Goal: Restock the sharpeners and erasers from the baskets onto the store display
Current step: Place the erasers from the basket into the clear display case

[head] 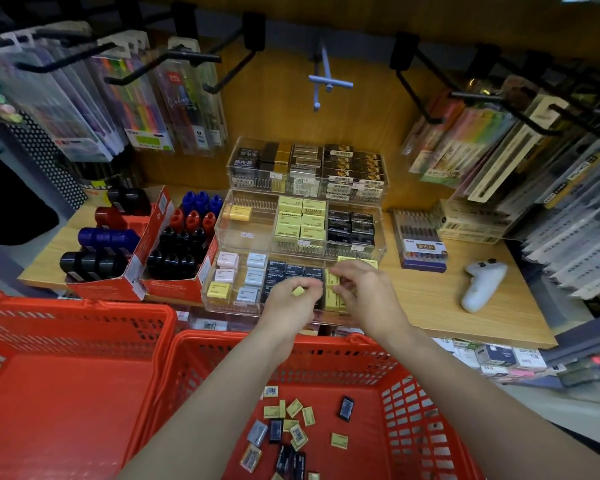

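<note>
My left hand point(293, 296) holds a small yellow eraser point(298, 291) over the front tier of the clear acrylic display point(219, 308). My right hand point(361, 289) reaches into the same tier and pinches a yellow eraser point(333, 278) among the yellow ones at its right end. That tier holds pink, pale blue, yellow and black erasers in rows. Below my arms, the right red basket point(426, 410) contains several loose yellow, black and grey erasers point(293, 427). The left red basket point(66, 393) looks empty.
Red cardboard boxes point(174, 289) of black, blue and red sharpeners stand left of the display. A white controller point(482, 282) and a pen pack point(421, 244) lie on the wooden shelf to the right. Pen packs hang on black hooks above both sides.
</note>
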